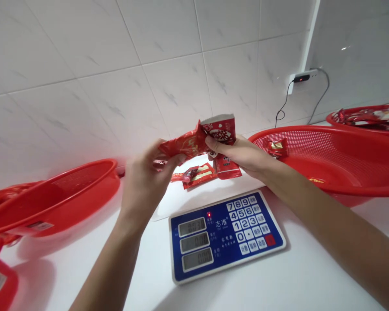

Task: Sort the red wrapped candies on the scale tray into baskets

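Pinching the left end of a gold-lettered packet, the left grip is closing thumb and fingers on the red wrapper. The packet is extending rightward from this grip, its far end meeting a white-printed packet beside the right thumb. The right grip is grasping the white-printed packet, with the thumb lying across its front and the wrapper's upper edge standing above the hand. A lower red packet is hanging beneath the right fingers; whether it is joined to the one above cannot be determined.

Directly below the hands, several flat wrapped pieces are lying on the white pan of a scale. The scale's blue panel is facing the person, its two lower windows showing 0.00; the last digit of the top window is unclear.

Outward, the scale is resting on a white table. To the right, a red basket is holding a small red packet near its wall. A filled basket is standing behind it. To the left, another red basket is standing near the wall tiles.
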The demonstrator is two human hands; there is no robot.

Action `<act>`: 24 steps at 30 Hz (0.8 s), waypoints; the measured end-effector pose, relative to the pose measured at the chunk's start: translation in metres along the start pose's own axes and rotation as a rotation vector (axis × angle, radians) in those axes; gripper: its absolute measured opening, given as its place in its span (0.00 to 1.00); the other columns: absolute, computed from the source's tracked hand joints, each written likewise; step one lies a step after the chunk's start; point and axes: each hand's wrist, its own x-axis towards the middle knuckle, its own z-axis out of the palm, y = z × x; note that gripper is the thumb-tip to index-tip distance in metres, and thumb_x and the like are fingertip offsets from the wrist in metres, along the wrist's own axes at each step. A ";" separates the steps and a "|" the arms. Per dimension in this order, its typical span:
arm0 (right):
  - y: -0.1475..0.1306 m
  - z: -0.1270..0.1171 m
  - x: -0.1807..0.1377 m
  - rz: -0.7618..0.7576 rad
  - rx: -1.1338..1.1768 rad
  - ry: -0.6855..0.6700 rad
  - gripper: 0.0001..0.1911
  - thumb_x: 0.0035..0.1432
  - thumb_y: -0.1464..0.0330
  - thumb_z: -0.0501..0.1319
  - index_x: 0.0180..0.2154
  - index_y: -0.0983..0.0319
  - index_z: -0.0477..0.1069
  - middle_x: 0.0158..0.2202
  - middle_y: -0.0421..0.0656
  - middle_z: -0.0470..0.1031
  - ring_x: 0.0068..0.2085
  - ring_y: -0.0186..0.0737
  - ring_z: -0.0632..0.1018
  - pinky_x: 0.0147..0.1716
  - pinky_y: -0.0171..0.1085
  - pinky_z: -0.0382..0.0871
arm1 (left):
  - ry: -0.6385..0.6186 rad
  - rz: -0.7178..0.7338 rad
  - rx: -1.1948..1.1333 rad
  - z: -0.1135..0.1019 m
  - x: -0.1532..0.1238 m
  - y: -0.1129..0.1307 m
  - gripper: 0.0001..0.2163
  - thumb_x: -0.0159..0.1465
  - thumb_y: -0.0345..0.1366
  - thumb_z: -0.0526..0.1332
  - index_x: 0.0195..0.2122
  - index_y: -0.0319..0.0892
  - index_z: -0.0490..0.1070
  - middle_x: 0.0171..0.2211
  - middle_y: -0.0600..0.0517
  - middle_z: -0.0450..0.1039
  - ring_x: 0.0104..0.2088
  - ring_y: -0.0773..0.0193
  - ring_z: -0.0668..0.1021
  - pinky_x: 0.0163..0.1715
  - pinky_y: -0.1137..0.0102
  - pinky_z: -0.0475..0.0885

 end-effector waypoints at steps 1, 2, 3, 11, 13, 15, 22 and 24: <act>0.000 -0.001 0.000 0.026 0.001 -0.004 0.21 0.48 0.52 0.73 0.32 0.63 0.76 0.32 0.44 0.77 0.32 0.36 0.75 0.30 0.34 0.72 | 0.079 0.032 0.097 -0.001 -0.001 0.000 0.05 0.61 0.39 0.66 0.35 0.46 0.74 0.31 0.55 0.79 0.33 0.62 0.80 0.33 0.70 0.74; 0.000 -0.003 0.001 0.060 0.023 -0.006 0.22 0.48 0.51 0.73 0.32 0.63 0.76 0.35 0.46 0.78 0.33 0.37 0.76 0.30 0.34 0.72 | 0.143 0.070 0.173 -0.002 -0.002 -0.001 0.04 0.61 0.38 0.65 0.34 0.46 0.73 0.32 0.55 0.79 0.32 0.63 0.79 0.31 0.70 0.74; 0.000 -0.004 0.001 0.109 0.060 -0.011 0.22 0.49 0.50 0.72 0.31 0.64 0.76 0.37 0.48 0.78 0.34 0.38 0.76 0.30 0.35 0.73 | 0.182 0.111 0.223 -0.001 -0.003 -0.002 0.02 0.63 0.37 0.63 0.35 0.46 0.73 0.34 0.55 0.79 0.32 0.63 0.79 0.31 0.71 0.74; 0.000 -0.011 0.001 0.163 0.069 -0.030 0.12 0.48 0.66 0.75 0.34 0.61 0.77 0.36 0.44 0.80 0.38 0.40 0.79 0.40 0.37 0.75 | 0.025 0.324 0.253 0.008 -0.002 -0.008 0.08 0.65 0.30 0.56 0.39 0.46 0.74 0.46 0.49 0.76 0.42 0.61 0.80 0.39 0.69 0.76; -0.001 -0.012 0.001 0.120 -0.006 -0.009 0.10 0.47 0.69 0.74 0.33 0.60 0.77 0.34 0.43 0.80 0.37 0.39 0.79 0.39 0.37 0.74 | -0.023 0.106 0.017 0.004 0.003 -0.011 0.08 0.65 0.37 0.59 0.44 0.45 0.73 0.46 0.47 0.76 0.42 0.59 0.81 0.38 0.68 0.78; 0.001 -0.011 0.001 0.089 -0.049 -0.049 0.10 0.48 0.68 0.73 0.32 0.61 0.76 0.31 0.41 0.78 0.34 0.38 0.77 0.37 0.37 0.73 | -0.161 -0.134 -0.211 0.002 0.006 -0.014 0.16 0.64 0.48 0.61 0.44 0.42 0.72 0.41 0.45 0.78 0.37 0.58 0.81 0.36 0.65 0.78; 0.016 0.000 0.002 0.048 -0.279 -0.117 0.06 0.51 0.68 0.69 0.29 0.62 0.74 0.27 0.40 0.75 0.29 0.35 0.74 0.31 0.35 0.67 | -0.380 -0.086 -0.055 0.008 0.006 -0.018 0.11 0.61 0.44 0.64 0.30 0.40 0.73 0.23 0.53 0.72 0.24 0.65 0.72 0.23 0.72 0.65; 0.016 -0.001 0.003 0.028 -0.246 -0.103 0.07 0.50 0.67 0.70 0.29 0.62 0.75 0.29 0.40 0.76 0.31 0.36 0.75 0.33 0.35 0.69 | -0.342 -0.088 -0.088 0.008 0.006 -0.017 0.11 0.61 0.43 0.63 0.30 0.40 0.73 0.23 0.53 0.72 0.25 0.65 0.72 0.23 0.72 0.65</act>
